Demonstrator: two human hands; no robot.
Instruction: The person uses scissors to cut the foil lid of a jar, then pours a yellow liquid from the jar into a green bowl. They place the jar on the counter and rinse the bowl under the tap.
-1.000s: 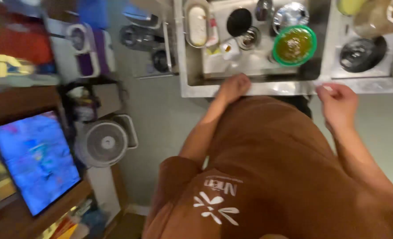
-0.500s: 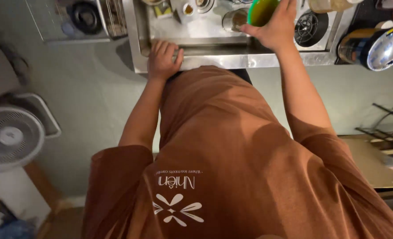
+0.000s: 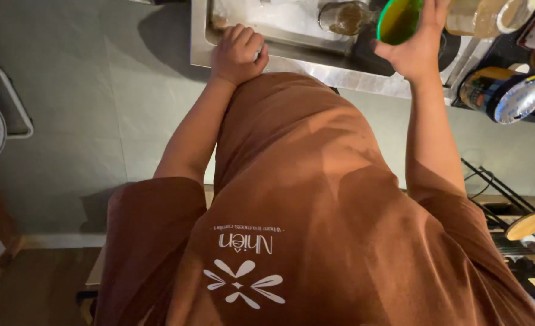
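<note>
The right hand grips a green bowl tilted on edge, held over the steel sink, apparently to drain, while the left hand, fingers curled and empty, braces on the rim.

Glossy translucent green plastic bowl, brushed steel sink rim, matt brown cloth shirt, clear glass.
</note>
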